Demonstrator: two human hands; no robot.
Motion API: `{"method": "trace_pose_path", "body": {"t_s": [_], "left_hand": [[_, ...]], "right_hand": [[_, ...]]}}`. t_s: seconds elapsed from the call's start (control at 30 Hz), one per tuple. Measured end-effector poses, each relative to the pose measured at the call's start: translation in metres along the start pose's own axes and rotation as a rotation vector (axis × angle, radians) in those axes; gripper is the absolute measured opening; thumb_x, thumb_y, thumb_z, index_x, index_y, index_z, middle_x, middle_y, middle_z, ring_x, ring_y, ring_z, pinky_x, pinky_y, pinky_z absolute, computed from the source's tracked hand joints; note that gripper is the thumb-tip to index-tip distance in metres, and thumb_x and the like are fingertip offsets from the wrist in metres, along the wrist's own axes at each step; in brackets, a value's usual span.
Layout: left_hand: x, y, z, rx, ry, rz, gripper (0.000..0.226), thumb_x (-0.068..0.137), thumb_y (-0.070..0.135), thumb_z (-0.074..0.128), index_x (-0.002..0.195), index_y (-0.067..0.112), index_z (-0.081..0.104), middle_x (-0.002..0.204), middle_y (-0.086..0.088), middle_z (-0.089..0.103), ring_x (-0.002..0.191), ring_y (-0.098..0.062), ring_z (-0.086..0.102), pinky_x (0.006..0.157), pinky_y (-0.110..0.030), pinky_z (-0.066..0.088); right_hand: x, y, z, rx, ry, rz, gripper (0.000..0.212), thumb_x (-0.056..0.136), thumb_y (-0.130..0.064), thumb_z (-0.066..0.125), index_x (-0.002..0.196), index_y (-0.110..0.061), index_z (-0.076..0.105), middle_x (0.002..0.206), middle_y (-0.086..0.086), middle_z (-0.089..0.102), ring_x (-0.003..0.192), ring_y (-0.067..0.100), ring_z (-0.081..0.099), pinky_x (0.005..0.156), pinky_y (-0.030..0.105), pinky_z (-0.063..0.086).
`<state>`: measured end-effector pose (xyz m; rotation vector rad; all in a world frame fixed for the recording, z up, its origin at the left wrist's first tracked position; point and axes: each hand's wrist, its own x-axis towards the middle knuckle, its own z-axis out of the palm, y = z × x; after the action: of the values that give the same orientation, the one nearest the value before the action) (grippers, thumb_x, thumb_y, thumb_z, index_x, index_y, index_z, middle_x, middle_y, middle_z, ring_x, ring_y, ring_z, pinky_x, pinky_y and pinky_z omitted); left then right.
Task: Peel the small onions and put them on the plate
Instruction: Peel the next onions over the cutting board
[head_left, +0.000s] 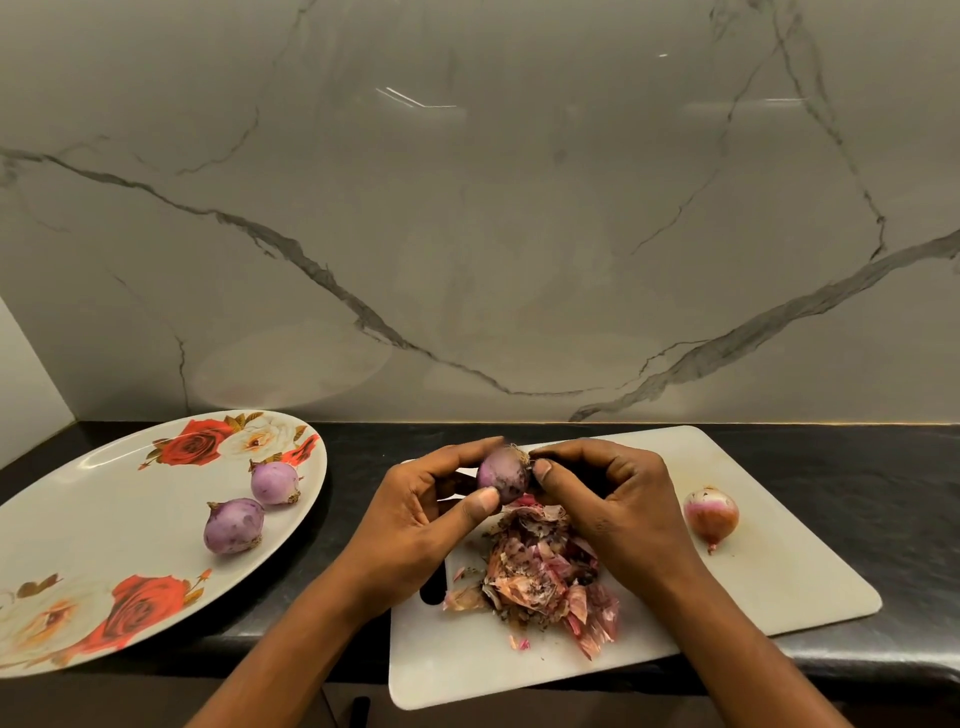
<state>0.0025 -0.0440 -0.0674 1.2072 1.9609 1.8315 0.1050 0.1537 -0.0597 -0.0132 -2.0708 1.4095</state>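
I see two peeled purple onions (235, 526) on the rose-patterned oval plate (104, 519), left of the white plastic cutting board (753, 587) | left hand (415, 512) grips a third, nearly bare purple onion (503, 475) above the board, right hand (618, 499) pinching its root end | one unpeeled reddish onion (710, 514) on the board's right side, I judge it the last | papery skin heap (540, 571) mid-board

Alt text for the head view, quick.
The left hand and right hand hold a peeled onion over skins on a cutting board. Two peeled onions lie on the flowered plate; one unpeeled onion sits on the board.
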Motion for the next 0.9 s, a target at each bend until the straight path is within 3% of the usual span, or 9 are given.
{"method": "trace_pose_path", "body": {"t_s": [0.43, 0.67, 0.9], "left_hand": [[-0.0009, -0.0001, -0.0002, 0.005, -0.003, -0.01, 0.05, 0.095, 0.017, 0.069, 0.144, 0.024, 0.061, 0.137, 0.006, 0.07, 0.126, -0.019, 0.068, 0.1, -0.031, 0.059], [-0.0008, 0.0032, 0.002, -0.033, -0.021, -0.022, 0.046, 0.102, 0.008, 0.059, 0.147, 0.019, 0.057, 0.135, 0.007, 0.071, 0.125, -0.017, 0.069, 0.099, -0.028, 0.058], [-0.0013, 0.0028, 0.0017, 0.017, -0.001, -0.012, 0.055, 0.089, 0.016, 0.075, 0.141, 0.025, 0.061, 0.134, 0.012, 0.07, 0.125, -0.013, 0.068, 0.097, -0.028, 0.059]], "right_hand": [[0.0008, 0.0051, -0.0014, -0.035, -0.005, 0.015, 0.015, 0.09, -0.012, 0.079, 0.102, -0.02, 0.084, 0.092, -0.011, 0.081, 0.088, 0.009, 0.077, 0.081, 0.031, 0.065], [-0.0004, 0.0025, -0.0005, -0.004, -0.049, -0.02, 0.024, 0.087, -0.022, 0.084, 0.111, -0.021, 0.082, 0.101, -0.01, 0.081, 0.098, 0.012, 0.077, 0.085, 0.034, 0.064], [-0.0003, 0.0035, -0.0021, -0.007, -0.055, -0.034, 0.019, 0.089, -0.016, 0.081, 0.107, -0.021, 0.083, 0.097, -0.013, 0.081, 0.092, 0.006, 0.077, 0.082, 0.026, 0.063]]}}
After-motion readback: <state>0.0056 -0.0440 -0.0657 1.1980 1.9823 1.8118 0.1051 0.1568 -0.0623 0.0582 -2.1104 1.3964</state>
